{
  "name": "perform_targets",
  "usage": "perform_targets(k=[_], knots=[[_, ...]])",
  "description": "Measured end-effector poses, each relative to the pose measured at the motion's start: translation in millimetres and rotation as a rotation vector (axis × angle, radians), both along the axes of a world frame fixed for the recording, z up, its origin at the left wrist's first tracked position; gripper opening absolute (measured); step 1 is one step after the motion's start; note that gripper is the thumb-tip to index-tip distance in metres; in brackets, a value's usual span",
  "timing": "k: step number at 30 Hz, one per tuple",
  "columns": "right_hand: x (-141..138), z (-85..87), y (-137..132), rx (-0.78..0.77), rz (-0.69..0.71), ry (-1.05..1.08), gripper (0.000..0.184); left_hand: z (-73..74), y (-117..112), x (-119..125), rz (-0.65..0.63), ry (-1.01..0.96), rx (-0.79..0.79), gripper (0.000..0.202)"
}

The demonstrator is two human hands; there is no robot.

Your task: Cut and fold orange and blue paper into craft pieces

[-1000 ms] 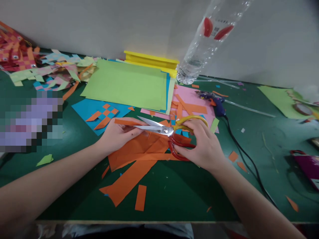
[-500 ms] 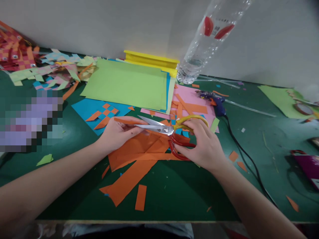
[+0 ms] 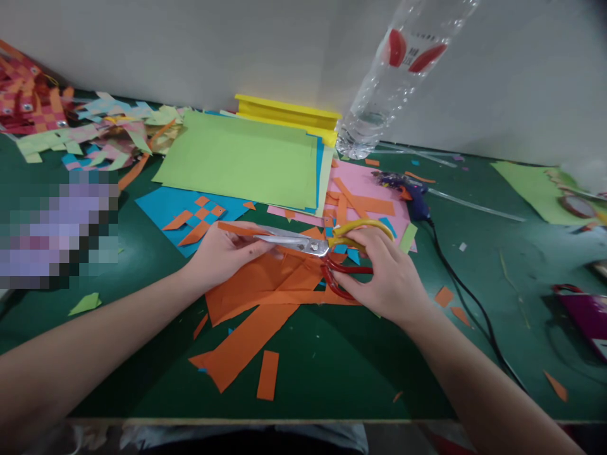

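My right hand (image 3: 391,268) grips a pair of scissors (image 3: 313,245) with one yellow and one red handle, the blades pointing left. My left hand (image 3: 225,256) is closed on a narrow orange paper strip (image 3: 239,229), which lies along the blades near their tips. Beneath both hands are larger orange paper pieces (image 3: 251,284) on the green table. Just beyond my left hand, a small woven blue-and-orange paper shape (image 3: 202,218) rests on a blue sheet (image 3: 156,205).
Green sheets (image 3: 241,158) are stacked behind the hands, near a yellow folded piece (image 3: 289,114). A clear bottle (image 3: 379,101) leans by the wall. To the right lie a glue gun (image 3: 417,202) with its black cord and a purple item (image 3: 585,319). Paper scraps (image 3: 114,133) are heaped left.
The scissor blades have come closer together over the orange strip, and the red and yellow handles have drawn nearer each other. My left hand has stayed almost still.
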State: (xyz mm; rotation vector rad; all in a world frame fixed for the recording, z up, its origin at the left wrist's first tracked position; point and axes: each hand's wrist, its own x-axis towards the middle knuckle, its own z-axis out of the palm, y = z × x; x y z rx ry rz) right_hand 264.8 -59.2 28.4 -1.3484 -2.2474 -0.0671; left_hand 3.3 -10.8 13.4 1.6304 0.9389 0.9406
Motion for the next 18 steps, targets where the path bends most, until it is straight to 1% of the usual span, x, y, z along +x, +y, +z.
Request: perform_targets(k=[4,8,11,15,18], knots=[[1.0,-0.5,0.7,-0.005,0.014,0.0,0.041,-0.2,0.9,-0.1,-0.019,0.018,0.028,0.014],[1.4,-1.9,1.7,0.009,0.017,0.01,0.04,-0.1,0.6,0.3,-0.03,-0.015,-0.002,0.012],[1.2,-1.1,1.5,-0.01,0.001,0.041,0.04,-0.8,0.0,0.4,-0.02,-0.027,-0.008,0.01],[1.5,2.0,1.1,0.007,-0.096,0.122,0.038,-1.4,-1.5,1.1,0.039,-0.064,-0.058,0.008],[3.9,1.7,2.0,0.003,-0.186,0.231,0.039,-0.2,-2.7,1.9,0.072,-0.071,-0.075,0.01]])
